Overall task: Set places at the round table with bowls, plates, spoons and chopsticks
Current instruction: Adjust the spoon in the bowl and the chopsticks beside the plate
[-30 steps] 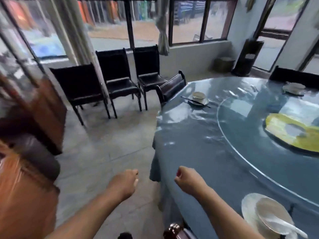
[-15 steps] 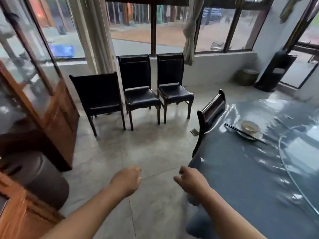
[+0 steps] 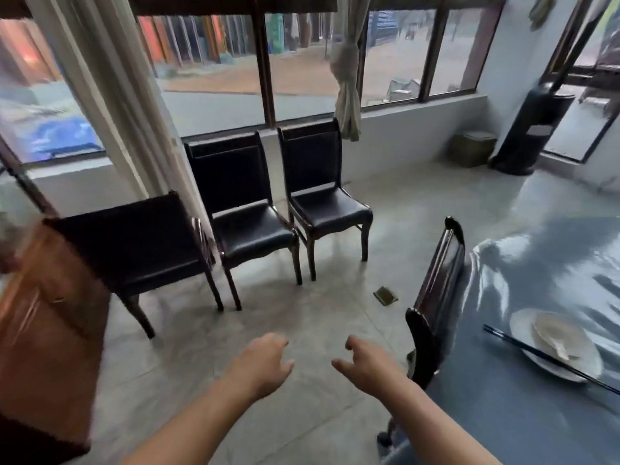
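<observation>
The round table with its glossy blue cover fills the lower right. One place is laid on it: a white plate carrying a white bowl with a spoon inside, and dark chopsticks lying across the plate's near side. My left hand and my right hand hang over the floor left of the table, fingers loosely curled, holding nothing.
A dark chair is pushed against the table's edge. Three black chairs stand in a row by the window. A wooden cabinet is at the left. A small dark object lies on the tiled floor.
The view has swung left, away from the table; the near place setting and the yellow centre have left the frame. Both hands stay in front of me, empty, their fingers loosening.
</observation>
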